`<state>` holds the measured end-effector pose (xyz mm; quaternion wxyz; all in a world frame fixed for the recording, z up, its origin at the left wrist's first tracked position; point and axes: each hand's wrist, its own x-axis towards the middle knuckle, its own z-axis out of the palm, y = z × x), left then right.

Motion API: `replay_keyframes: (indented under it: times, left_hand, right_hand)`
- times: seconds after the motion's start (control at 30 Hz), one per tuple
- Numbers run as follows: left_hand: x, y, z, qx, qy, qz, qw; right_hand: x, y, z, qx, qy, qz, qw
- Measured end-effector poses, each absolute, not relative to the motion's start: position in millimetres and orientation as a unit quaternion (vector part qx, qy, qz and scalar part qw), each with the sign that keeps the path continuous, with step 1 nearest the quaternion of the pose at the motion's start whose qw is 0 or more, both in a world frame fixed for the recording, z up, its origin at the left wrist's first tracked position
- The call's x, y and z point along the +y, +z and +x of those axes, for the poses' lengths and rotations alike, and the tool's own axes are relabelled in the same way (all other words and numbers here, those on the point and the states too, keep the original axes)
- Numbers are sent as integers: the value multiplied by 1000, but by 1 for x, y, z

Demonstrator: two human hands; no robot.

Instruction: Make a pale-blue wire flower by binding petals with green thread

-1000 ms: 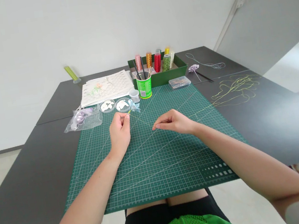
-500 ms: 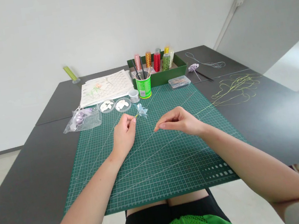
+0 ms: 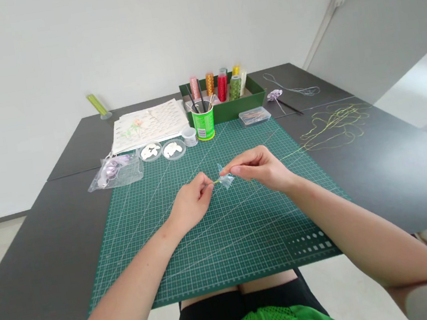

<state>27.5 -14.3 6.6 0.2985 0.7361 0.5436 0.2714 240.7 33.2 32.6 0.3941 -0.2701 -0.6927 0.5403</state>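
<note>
While the left hand (image 3: 192,206) pinched the stem to steady the flower (image 3: 226,179) above the mat (image 3: 217,235), the right hand (image 3: 257,166) gripped its thread (image 3: 297,153) close against the petals.

- I see a dark green cutting mat (image 3: 225,234) with a pale grid.
- A pale blue translucent flower (image 3: 225,179).
- A bright green cup (image 3: 204,123).
- A yellow-green tangled thread (image 3: 334,127).

Along my cutting mat's (image 3: 217,235) far edge: green cup (image 3: 204,123), two petal dishes (image 3: 162,150). Thread-spool box (image 3: 223,96) behind; tangled yellow-green thread (image 3: 334,127) near the table's right edge.
</note>
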Motion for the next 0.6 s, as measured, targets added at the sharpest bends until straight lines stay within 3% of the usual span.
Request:
replay_keyframes:
  times: [0.6]
  left_hand:
    - [-28,12,35,452,233,773,378]
  right_hand:
    - [43,25,240,-711,489,-327,386]
